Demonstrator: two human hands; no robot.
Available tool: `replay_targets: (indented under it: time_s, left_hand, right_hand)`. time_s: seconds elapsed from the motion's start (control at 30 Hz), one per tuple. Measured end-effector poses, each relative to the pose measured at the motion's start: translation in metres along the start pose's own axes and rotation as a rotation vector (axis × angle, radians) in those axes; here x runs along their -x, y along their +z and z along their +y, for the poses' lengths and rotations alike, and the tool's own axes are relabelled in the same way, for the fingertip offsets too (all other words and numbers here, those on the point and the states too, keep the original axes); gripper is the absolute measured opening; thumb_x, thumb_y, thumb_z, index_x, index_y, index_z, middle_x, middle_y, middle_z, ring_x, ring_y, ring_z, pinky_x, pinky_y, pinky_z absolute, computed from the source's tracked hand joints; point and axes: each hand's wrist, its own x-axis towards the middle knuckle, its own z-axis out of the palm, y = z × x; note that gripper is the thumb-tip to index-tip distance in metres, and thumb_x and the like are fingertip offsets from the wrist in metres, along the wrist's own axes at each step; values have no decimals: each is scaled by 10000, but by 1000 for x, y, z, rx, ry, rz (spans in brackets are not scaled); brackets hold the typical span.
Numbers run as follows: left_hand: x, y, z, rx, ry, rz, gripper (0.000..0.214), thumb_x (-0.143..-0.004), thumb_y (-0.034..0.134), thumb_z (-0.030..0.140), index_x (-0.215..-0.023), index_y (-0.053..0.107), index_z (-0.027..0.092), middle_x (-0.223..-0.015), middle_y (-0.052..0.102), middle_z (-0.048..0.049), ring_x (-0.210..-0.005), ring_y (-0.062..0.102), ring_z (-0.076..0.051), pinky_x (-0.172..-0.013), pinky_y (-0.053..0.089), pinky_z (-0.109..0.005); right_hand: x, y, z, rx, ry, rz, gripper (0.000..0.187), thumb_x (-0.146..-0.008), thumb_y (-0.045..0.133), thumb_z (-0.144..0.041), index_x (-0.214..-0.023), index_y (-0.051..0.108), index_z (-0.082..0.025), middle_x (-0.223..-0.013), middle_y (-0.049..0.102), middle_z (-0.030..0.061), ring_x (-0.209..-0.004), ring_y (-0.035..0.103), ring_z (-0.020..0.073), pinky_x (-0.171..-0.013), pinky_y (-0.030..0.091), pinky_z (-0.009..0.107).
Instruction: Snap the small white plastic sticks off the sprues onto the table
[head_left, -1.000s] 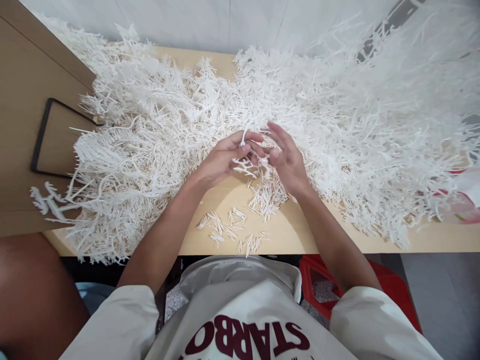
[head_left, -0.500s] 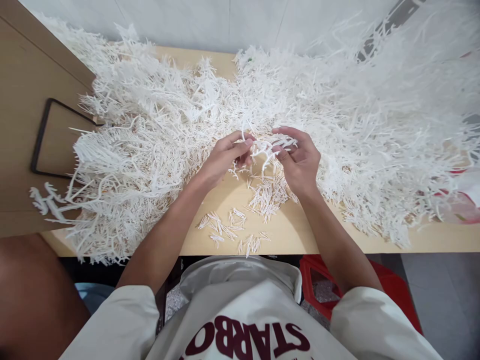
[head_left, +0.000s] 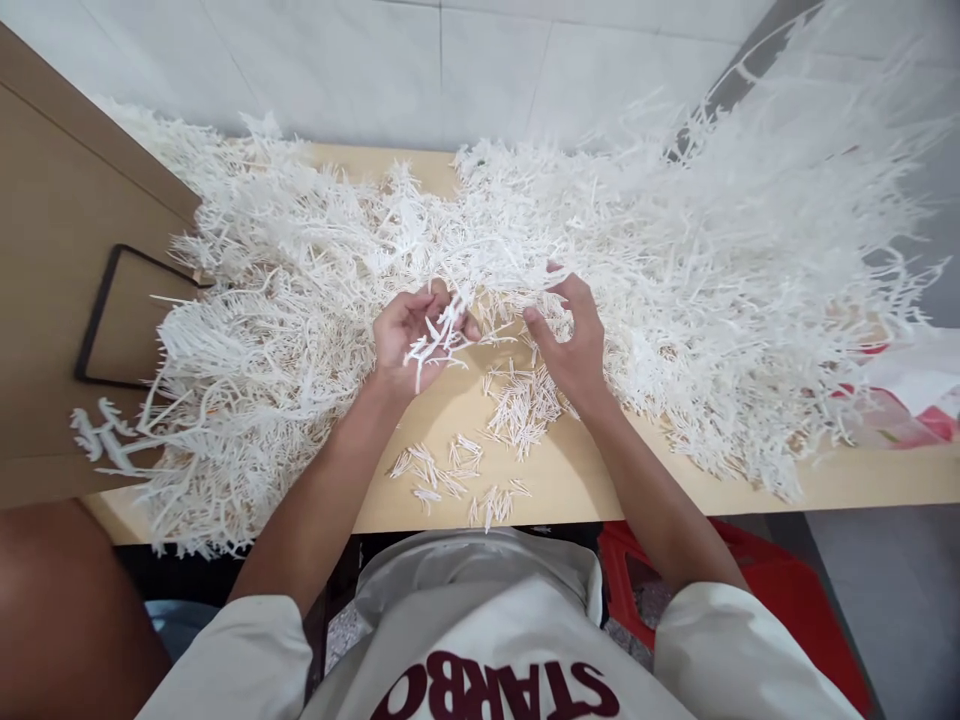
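My left hand (head_left: pixel 401 335), palm turned up, has its fingers curled around a small bunch of white branched plastic strips (head_left: pixel 442 335). Their thin ends stick out over the palm. To the right, my right hand (head_left: pixel 577 340) is held with thumb and fingers apart, and I see nothing between them. Below and between the hands lies a pile of short white plastic sticks (head_left: pixel 525 408) on the table. Smaller groups of the same sticks (head_left: pixel 491 505) are nearer the table's front edge.
A large tangled heap of white branched strips (head_left: pixel 660 240) spreads over the wooden table (head_left: pixel 570 490). On the left stands a brown board (head_left: pixel 45 260) with a black metal loop (head_left: pixel 94 315). A red and white plastic bag (head_left: pixel 900 400) lies right. A red stool (head_left: pixel 795 590) is below.
My left hand has moved left and turned palm up with the branched strips. My right hand has come away from them, its fingers apart. The view has tilted up slightly.
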Motion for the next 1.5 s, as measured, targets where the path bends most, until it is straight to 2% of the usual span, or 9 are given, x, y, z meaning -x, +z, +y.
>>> replay_targets:
  time_s: [0.3, 0.47, 0.63, 0.77, 0.87, 1.0, 1.27, 1.4, 1.5]
  left_hand:
    - [3, 8, -18, 62, -268, -121, 148, -755, 524, 289, -666, 473, 182, -535, 476, 31, -449, 475, -68, -443, 379, -209]
    - [4, 13, -33, -276, -253, -62, 252, -754, 641, 398, -876, 605, 180, -728, 625, -6, -616, 563, -94, -545, 430, -218]
    - [-1, 9, -26, -411, -137, -172, 332, -867, 494, 485, -856, 628, 181, -805, 636, -35, -665, 557, -101, -610, 440, -237]
    - [-3, -1, -8, -751, 260, 119, 274, -917, 407, 400, -899, 605, 212, -958, 648, -62, -876, 584, -161, -850, 446, -330]
    - [-2, -13, -1, -1282, 389, 479, 192, -868, 508, 312, -1018, 598, 234, -1184, 597, -109, -1176, 480, -284, -1035, 304, -500]
    - [-2, -29, -3, -1631, 347, 617, 458, -835, 567, 325, -1281, 501, 241, -1523, 287, -129, -1433, 117, -377, -1099, 117, -614]
    - [-5, -28, 16, -1555, 500, 645, 445, -907, 423, 454, -1306, 491, 268, -1440, 406, -118, -1326, 349, -330, -1074, 221, -547]
    - [-24, -56, 54, -1490, 555, 687, 506, -820, 565, 527, -1248, 531, 259, -1436, 412, -75, -1434, 108, -359, -1069, 138, -591]
    - [-53, -86, 73, -1518, 191, 628, 495, -771, 668, 462, -1164, 555, 183, -1338, 474, -82, -1424, 56, -394, -1024, 171, -631]
  right_hand:
    - [8, 4, -22, -406, 5, -334, 695, -770, 672, -482, -1378, 347, -392, -1413, 427, 56, -1089, 597, 190, -748, 608, 344]
    - [15, 4, -27, -124, -194, -113, 425, -822, 587, -124, -1167, 588, -373, -1036, 627, 5, -852, 633, 138, -698, 587, 327]
    - [4, -11, -17, -245, -4, 168, 212, -840, 601, -193, -1014, 622, -314, -806, 624, -35, -512, 570, 81, -455, 509, 249]
    - [-17, -29, -4, -369, 80, 674, 233, -916, 488, -294, -1140, 533, -339, -1059, 602, 3, -958, 668, 131, -816, 584, 332]
    - [-22, -33, 1, -253, 92, 704, 384, -926, 453, -340, -1304, 391, -362, -1348, 458, 38, -1353, 424, 199, -1110, 394, 475]
    - [-11, -25, 0, 51, 30, 792, 376, -856, 583, -354, -1211, 458, -358, -1263, 449, 50, -1186, 523, 255, -998, 443, 545]
    - [14, 0, -3, 136, -623, -18, 288, -757, 584, -70, -937, 608, -294, -862, 611, 16, -703, 572, 134, -564, 505, 283]
    - [16, 8, -5, 134, -602, -47, 255, -767, 563, -41, -927, 596, -237, -876, 603, 26, -682, 551, 101, -597, 511, 255]
    - [14, 8, -5, 150, -597, -28, 251, -767, 568, -37, -927, 586, -230, -878, 594, 24, -698, 555, 97, -598, 510, 240]
